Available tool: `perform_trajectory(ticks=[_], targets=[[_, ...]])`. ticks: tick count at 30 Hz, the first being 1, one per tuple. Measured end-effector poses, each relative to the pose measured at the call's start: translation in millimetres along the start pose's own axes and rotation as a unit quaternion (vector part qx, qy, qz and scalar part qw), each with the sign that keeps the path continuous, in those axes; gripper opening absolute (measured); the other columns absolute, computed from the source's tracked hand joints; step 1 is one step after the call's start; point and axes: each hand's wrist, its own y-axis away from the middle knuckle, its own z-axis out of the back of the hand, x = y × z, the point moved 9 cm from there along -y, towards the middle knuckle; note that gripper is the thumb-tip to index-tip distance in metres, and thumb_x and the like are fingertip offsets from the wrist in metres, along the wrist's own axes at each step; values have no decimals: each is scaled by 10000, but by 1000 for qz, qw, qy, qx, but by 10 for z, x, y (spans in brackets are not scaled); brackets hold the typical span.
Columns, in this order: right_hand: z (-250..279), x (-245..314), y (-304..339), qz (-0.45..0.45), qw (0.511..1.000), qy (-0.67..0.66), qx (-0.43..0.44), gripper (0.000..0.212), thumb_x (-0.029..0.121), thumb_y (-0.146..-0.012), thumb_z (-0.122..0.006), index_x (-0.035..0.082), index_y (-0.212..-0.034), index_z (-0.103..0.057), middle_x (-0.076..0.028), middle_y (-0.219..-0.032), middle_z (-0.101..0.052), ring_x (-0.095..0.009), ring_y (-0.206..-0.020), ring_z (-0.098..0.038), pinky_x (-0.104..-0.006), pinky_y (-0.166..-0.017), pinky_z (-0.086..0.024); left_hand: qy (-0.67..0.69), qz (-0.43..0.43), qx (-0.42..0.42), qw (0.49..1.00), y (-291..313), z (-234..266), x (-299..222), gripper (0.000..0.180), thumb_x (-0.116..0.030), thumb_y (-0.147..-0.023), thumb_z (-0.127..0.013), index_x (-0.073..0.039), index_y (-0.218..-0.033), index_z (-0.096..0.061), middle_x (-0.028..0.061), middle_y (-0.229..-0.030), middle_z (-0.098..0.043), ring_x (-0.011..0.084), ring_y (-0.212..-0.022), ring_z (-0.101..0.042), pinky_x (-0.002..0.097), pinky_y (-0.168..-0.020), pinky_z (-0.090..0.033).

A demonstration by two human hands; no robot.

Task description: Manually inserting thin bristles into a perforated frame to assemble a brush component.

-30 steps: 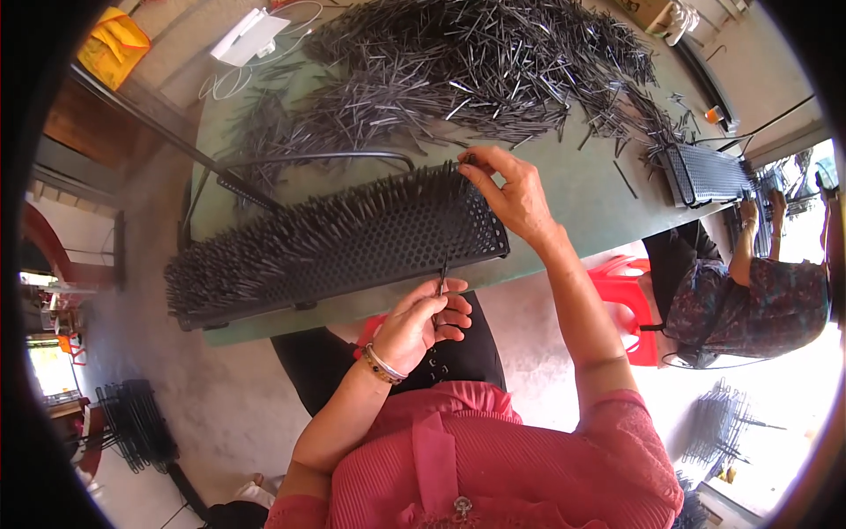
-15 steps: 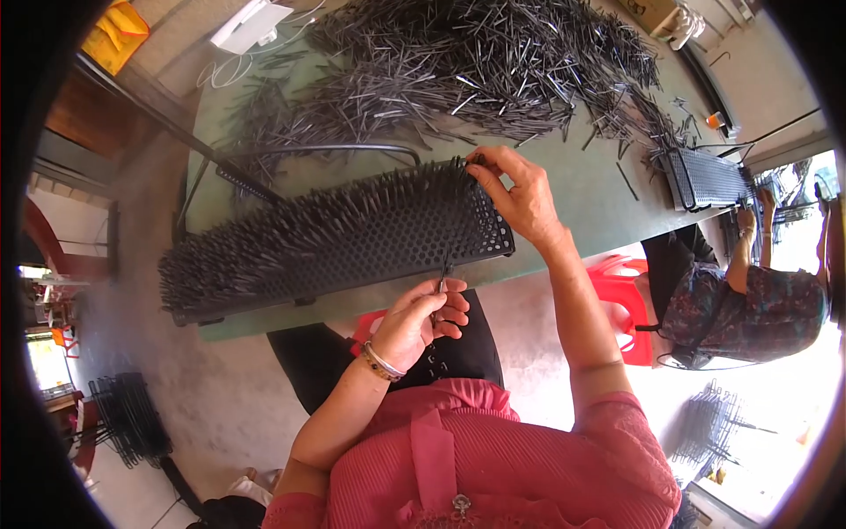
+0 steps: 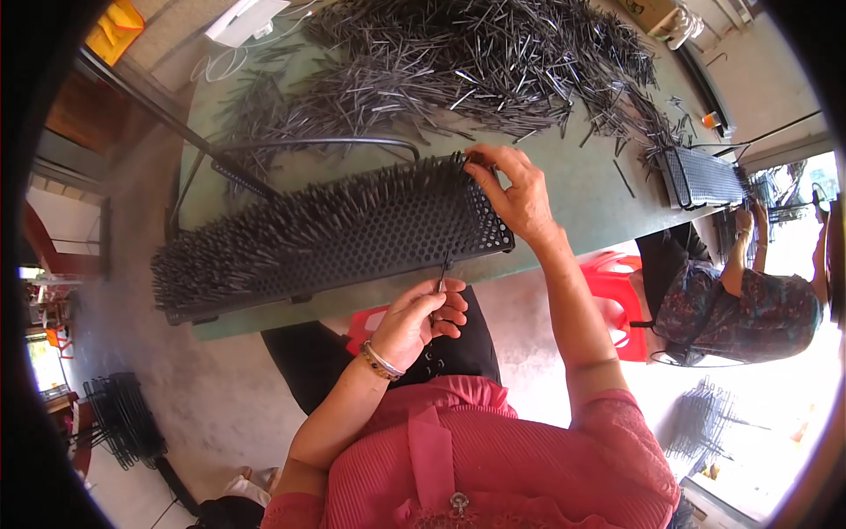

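A long black perforated panel [image 3: 366, 231] lies at a slant along the near edge of the table. Black strips [image 3: 229, 236] stand out of its holes, densely on the left and along the far edge; the holes at the near right show bare. At the far right corner of the panel, my right hand [image 3: 520, 196] is closed, thumb and finger pinched at the edge; what they pinch is hidden. Below the near edge, my left hand [image 3: 416, 319] grips a slim dark rod [image 3: 443, 273] between thumb and fingers, its tip reaching up to the panel.
A big heap of loose black strips [image 3: 493, 66] covers the far side of the green table [image 3: 564, 189]. A bent black metal tube [image 3: 344, 141] rises behind the panel. To the right, another person [image 3: 749, 309] works at a similar panel [image 3: 705, 179]. A red stool [image 3: 617, 304] stands between us.
The view and the panel have shifted very slightly. Both hands keep nearly the same places and grips.
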Motion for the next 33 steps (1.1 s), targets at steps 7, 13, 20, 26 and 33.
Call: perform_trajectory(ticks=[7, 13, 20, 26, 33], targets=[[40, 90, 58, 27, 997, 51, -41, 268, 45, -751, -647, 63, -1017, -613, -67, -830, -623, -239, -754, -570, -334, -698, -438, 3, -1, 3, 1000, -1, -1, 25, 287, -135, -903, -415, 33, -1122, -496, 87, -917, -588, 149, -789, -597, 267, -675, -501], [59, 111, 91, 62, 995, 55, -49, 203, 50, -746, -648, 52, -949, -639, -68, -858, -621, -231, -766, -572, -331, -699, -436, -8, 6, 0, 1000, 1, -24, 35, 291, -134, -901, -416, 28, -1134, -481, 82, -913, -577, 149, -784, -585, 264, -662, -490], [8, 134, 61, 94, 993, 67, -25, 201, 64, -758, -637, 50, -958, -634, -65, -862, -618, -229, -749, -562, -332, -702, -427, 4, 2, 6, 1000, -3, -57, 21, 293, -142, -904, -423, 32, -1131, -485, 85, -918, -580, 153, -801, -591, 270, -672, -495], [11, 154, 46, 103, 991, 86, -24, 205, 64, -768, -620, 50, -973, -625, -64, -882, -607, -230, -770, -552, -331, -705, -424, 8, -8, 0, 1000, -6, -33, 24, 293, -140, -906, -424, 35, -1133, -484, 87, -920, -582, 156, -814, -596, 275, -684, -507], [-35, 166, 32, 87, 994, 61, -6, 181, 39, -749, -640, 30, -930, -645, -81, -870, -625, -240, -788, -581, -330, -716, -444, 7, -11, 4, 1000, 17, -47, 12, 289, -137, -907, -422, 37, -1128, -487, 85, -918, -581, 155, -813, -595, 275, -689, -510]])
